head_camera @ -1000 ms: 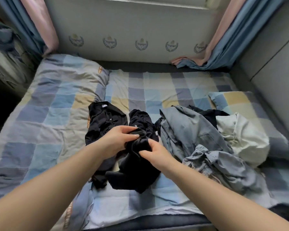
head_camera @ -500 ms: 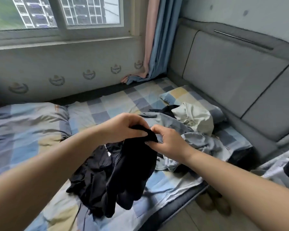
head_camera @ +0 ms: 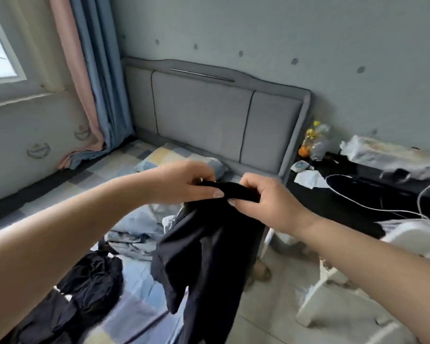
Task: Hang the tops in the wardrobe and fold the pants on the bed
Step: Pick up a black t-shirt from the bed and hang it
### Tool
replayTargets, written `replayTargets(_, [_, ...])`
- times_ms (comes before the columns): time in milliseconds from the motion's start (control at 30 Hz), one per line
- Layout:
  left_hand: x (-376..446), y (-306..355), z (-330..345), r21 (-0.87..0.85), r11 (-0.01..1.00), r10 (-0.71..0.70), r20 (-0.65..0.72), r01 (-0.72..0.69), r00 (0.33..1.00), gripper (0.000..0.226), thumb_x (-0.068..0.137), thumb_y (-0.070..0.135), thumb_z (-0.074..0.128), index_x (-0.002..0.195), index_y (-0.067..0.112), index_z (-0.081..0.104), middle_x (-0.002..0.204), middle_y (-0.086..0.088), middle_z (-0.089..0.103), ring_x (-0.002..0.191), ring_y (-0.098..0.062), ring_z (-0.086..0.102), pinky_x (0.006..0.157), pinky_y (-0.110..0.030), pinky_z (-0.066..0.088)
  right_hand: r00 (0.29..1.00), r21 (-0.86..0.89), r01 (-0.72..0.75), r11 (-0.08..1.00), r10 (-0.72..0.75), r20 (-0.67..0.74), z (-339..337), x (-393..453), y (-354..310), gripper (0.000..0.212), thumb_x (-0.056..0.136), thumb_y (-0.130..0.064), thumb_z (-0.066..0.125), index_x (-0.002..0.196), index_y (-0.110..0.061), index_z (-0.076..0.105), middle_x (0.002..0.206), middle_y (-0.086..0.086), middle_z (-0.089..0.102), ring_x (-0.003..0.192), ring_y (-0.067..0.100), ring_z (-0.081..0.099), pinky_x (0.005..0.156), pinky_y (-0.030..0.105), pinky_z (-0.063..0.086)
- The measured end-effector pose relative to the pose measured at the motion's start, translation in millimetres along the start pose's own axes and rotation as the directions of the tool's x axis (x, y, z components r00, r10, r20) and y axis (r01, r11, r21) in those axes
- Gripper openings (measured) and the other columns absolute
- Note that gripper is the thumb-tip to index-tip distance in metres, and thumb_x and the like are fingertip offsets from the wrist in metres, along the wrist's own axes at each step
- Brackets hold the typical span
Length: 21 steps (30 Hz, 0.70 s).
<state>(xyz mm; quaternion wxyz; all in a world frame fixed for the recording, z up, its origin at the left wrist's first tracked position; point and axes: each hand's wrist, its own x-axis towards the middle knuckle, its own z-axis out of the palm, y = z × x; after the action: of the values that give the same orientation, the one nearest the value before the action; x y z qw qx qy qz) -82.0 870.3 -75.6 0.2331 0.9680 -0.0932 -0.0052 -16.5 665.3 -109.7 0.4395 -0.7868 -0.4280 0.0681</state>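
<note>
Above the near edge of the checked-sheet bed, the left hand and right hand pinch a limp black cotton top by its upper edge, fingers curled tight. Seemingly bound for hanging; next, a hanger.

Soft daylight enters from window at my left, overexposed there. Room evenly lit, shadows faint. Motion blur smears desk and floor edges. Wide-angle bends my forearms at corners.
</note>
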Motion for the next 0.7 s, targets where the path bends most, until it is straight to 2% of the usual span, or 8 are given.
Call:
replayTargets(133, [53, 63, 11, 0.080, 0.995, 0.048, 0.158, -0.062, 0.986, 0.027, 0.091, 0.048, 0.052, 0.076, 0.025, 0.053, 0.066, 0.009, 0.053, 0.060, -0.004, 0.051, 0.059, -0.020, 0.038, 0.992, -0.039, -0.067, 0.997, 0.062, -0.112, -67, -46, 8, 0.026, 0.083, -0.020, 0.071, 0.069, -0.025, 0.050, 0.058, -0.013, 0.049, 0.056, 0.002, 0.045, 0.055, 0.018, 0.036])
replayTargets(233, [86, 120, 21, -0.017, 0.996, 0.093, 0.234, -0.091, 0.968, 0.025, 0.093, 0.044, 0.052, 0.084, 0.021, 0.057, 0.067, 0.006, 0.067, 0.060, -0.004, 0.066, 0.062, -0.018, 0.050, 0.976, -0.124, -0.081, 0.989, 0.053, -0.211, -118, -82, 11, 0.025, 0.083, -0.018, 0.071, 0.071, -0.026, 0.050, 0.061, -0.015, 0.050, 0.057, 0.000, 0.046, 0.056, 0.013, 0.035])
replayTargets(300, [108, 163, 28, -0.105, 0.987, 0.142, 0.213, -0.121, 0.967, 0.023, 0.093, 0.039, 0.055, 0.085, 0.017, 0.056, 0.069, 0.002, 0.071, 0.064, -0.008, 0.070, 0.065, -0.021, 0.055, 0.958, -0.177, -0.110, 0.978, 0.057, -0.282, -156, -108, 13, 0.024, 0.083, -0.020, 0.070, 0.071, -0.025, 0.050, 0.061, -0.018, 0.052, 0.057, 0.000, 0.047, 0.055, 0.012, 0.036])
replayTargets(367, [128, 201, 35, -0.293, 0.947, 0.181, 0.160, -0.129, 0.970, 0.017, 0.091, 0.030, 0.060, 0.085, 0.015, 0.056, 0.068, -0.001, 0.072, 0.066, -0.013, 0.071, 0.066, -0.024, 0.058, 0.926, -0.221, -0.142, 0.965, 0.051, -0.373, -190, -131, 17, 0.020, 0.083, -0.021, 0.070, 0.074, -0.020, 0.052, 0.063, -0.017, 0.053, 0.057, 0.002, 0.047, 0.054, 0.014, 0.036])
replayTargets(467, [164, 256, 49, -0.581, 0.804, 0.216, 0.083, -0.129, 0.973, 0.014, 0.088, 0.023, 0.063, 0.088, 0.011, 0.057, 0.070, -0.008, 0.071, 0.068, -0.019, 0.072, 0.070, -0.031, 0.060, 0.863, -0.215, -0.200, 0.956, 0.069, -0.500, -243, -167, 21, 0.014, 0.082, -0.021, 0.071, 0.083, -0.015, 0.058, 0.069, -0.011, 0.061, 0.061, 0.004, 0.054, 0.060, 0.020, 0.044])
replayTargets(567, [200, 314, 67, -0.679, 0.712, 0.266, 0.026, -0.179, 0.964, 0.013, 0.089, 0.022, 0.063, 0.087, 0.011, 0.056, 0.068, -0.006, 0.071, 0.068, -0.021, 0.071, 0.075, -0.035, 0.059, 0.821, -0.274, -0.236, 0.932, 0.041, -0.569, -293, -202, 22, 0.025, 0.082, -0.020, 0.071, 0.071, -0.023, 0.049, 0.057, -0.019, 0.054, 0.053, 0.000, 0.047, 0.053, 0.012, 0.035])
replayTargets(633, [219, 354, 78, -0.712, 0.664, 0.304, -0.023, -0.230, 0.952, 0.013, 0.090, 0.019, 0.062, 0.085, 0.009, 0.055, 0.066, -0.003, 0.071, 0.066, -0.016, 0.071, 0.070, -0.029, 0.060, 0.798, -0.278, -0.282, 0.918, 0.063, -0.600, -324, -223, 26, 0.023, 0.082, -0.023, 0.071, 0.074, -0.015, 0.051, 0.058, -0.013, 0.052, 0.053, 0.001, 0.044, 0.054, 0.016, 0.035])
replayTargets(700, [238, 389, 87, -0.736, 0.614, 0.339, -0.079, -0.284, 0.938, 0.013, 0.091, 0.017, 0.061, 0.085, 0.008, 0.054, 0.076, -0.010, 0.071, 0.072, -0.017, 0.072, 0.073, -0.030, 0.060, 0.789, -0.307, -0.337, 0.890, 0.089, -0.608, -352, -244, 30, 0.025, 0.082, -0.027, 0.071, 0.079, -0.009, 0.054, 0.066, -0.003, 0.054, 0.059, 0.007, 0.047, 0.058, 0.025, 0.038])
